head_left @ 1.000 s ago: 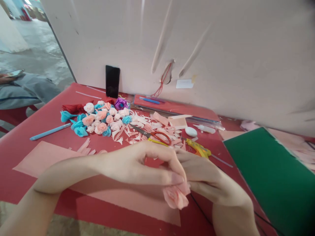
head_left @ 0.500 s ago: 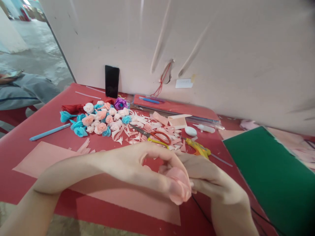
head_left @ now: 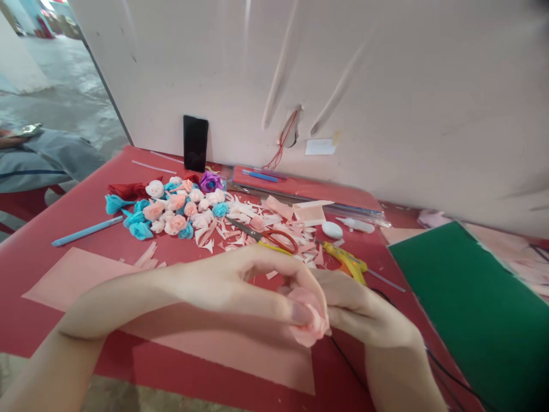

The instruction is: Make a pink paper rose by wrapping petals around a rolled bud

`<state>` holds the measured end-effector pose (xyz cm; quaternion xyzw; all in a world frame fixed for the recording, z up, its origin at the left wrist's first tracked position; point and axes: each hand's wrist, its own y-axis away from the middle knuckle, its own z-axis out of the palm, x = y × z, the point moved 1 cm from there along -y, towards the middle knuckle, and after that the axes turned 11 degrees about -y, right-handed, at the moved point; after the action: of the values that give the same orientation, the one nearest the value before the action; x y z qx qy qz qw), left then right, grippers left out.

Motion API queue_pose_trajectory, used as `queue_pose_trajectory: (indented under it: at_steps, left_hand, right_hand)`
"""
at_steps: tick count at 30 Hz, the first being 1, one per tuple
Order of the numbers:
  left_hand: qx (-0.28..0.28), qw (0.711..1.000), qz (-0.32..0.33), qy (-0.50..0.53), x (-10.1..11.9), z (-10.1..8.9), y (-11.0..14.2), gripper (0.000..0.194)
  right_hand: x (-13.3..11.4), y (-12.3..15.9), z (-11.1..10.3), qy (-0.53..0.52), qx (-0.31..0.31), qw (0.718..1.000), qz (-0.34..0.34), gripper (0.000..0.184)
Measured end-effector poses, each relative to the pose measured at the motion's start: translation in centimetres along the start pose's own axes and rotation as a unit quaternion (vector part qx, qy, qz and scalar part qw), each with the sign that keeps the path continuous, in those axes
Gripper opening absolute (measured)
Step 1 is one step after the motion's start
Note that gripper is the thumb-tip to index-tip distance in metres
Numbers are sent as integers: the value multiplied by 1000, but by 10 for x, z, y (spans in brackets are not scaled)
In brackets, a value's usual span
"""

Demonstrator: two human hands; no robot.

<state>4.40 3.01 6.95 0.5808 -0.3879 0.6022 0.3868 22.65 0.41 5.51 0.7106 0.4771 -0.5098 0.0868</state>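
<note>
A pink paper flower (head_left: 309, 320) with rounded layered petals is pinched between the thumb and index finger of my left hand (head_left: 253, 292), which arches over it. My right hand (head_left: 355, 309) is closed at the flower's far side, its fingertips partly hidden behind the left fingers and the petals. Beneath both hands lies a large sheet of pink paper (head_left: 240, 343) on the red table (head_left: 180, 377). Just beyond my fingers are scissors (head_left: 274, 240) with red and yellow handles and a yellow glue gun (head_left: 348, 260).
Finished paper flowers (head_left: 175, 212) in pink, white and blue are heaped at the left, beside pink scraps (head_left: 240, 220). A black phone (head_left: 195, 143) leans on the white panel (head_left: 364, 86). To the right lies a green board (head_left: 467, 303). A seated person's leg (head_left: 47, 154) shows far left.
Both hands have shifted slightly left and up with the pink flower. The flower has turned a little in the fingers, showing more of its ruffled petal edge.
</note>
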Motion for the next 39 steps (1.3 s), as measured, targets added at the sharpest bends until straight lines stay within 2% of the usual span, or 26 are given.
queue_pose_trajectory:
  at_steps: [7,11,15,17,20,22,25,27,29,31,33,36,37,39]
  left_hand:
    - [38,997,23,-70,-2,-1,1,10]
    - [61,991,46,-112,-5,0,1,3]
    - [27,998,47,-11,-6,3,0,8]
    - [21,998,52,5,-5,3,0,10]
    - [47,996,46,-65,-7,2,1,2]
    - [67,989,52,-119,-8,2,1,6]
    - [79,981,72,-160,-11,2,0,7]
    - [115,970,103,-186,-12,3,-3,8]
    - [192,931,184,-252,-11,2,-4,9]
    - [268,854,283,-344,-10,0,-5,7]
    - [315,768,352,-433,-10,-1,-4,6]
    - [359,667,380,-531,-12,-3,-1,9]
    - [367,647,379,-551,-13,-3,0,10]
    - [374,629,371,-571,-14,-4,1,9]
  right_hand:
    - [5,0,-1,31,14,999,-11,30]
    - [11,-1,-3,18,26,999,-20,28]
    - [14,-2,-4,3,24,999,-41,28]
    - [15,-3,-4,0,23,999,-38,28]
    - [17,-2,-4,-30,35,998,-32,28]
    - [18,-2,-3,-50,41,998,-27,28]
    - [18,-1,-3,-51,45,998,-16,28]
    - [18,-1,-3,-47,53,997,-11,28]
    - [18,0,-2,-44,68,997,-10,28]
    - [19,1,-1,-42,89,995,-11,27]
    - [21,3,-1,-38,109,993,-12,25]
    - [24,4,-1,-26,120,992,-14,24]
    - [24,4,-2,-22,121,992,-13,24]
    - [24,4,-2,-14,124,992,-11,24]
